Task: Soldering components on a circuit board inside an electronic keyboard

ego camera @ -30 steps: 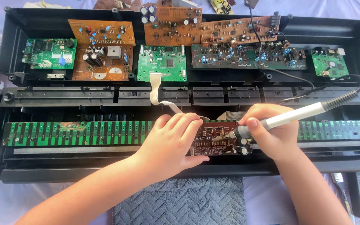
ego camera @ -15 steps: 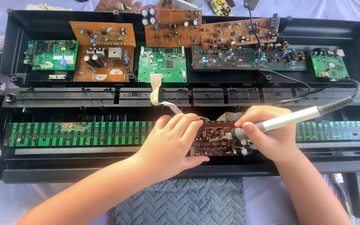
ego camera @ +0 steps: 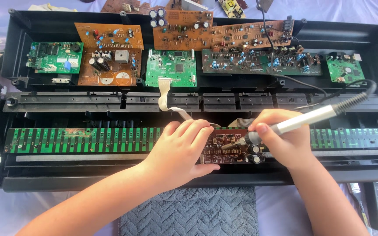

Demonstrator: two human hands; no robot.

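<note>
Since a second ago my hands have barely shifted; only the iron's tip has crept slightly left. My left hand lies flat, fingers spread, pressing the small brown circuit board at the open black keyboard case's near middle, while my right hand pinches the grey soldering iron pen-style. The board seems light, stiff, thin and fragile, knobbly with capacitors, best held at bare edges.

Left hand presses flat on small brown circuit board inside open black chassis. Right hand holds soldering iron, tip touching board. Grey towel below.
</note>
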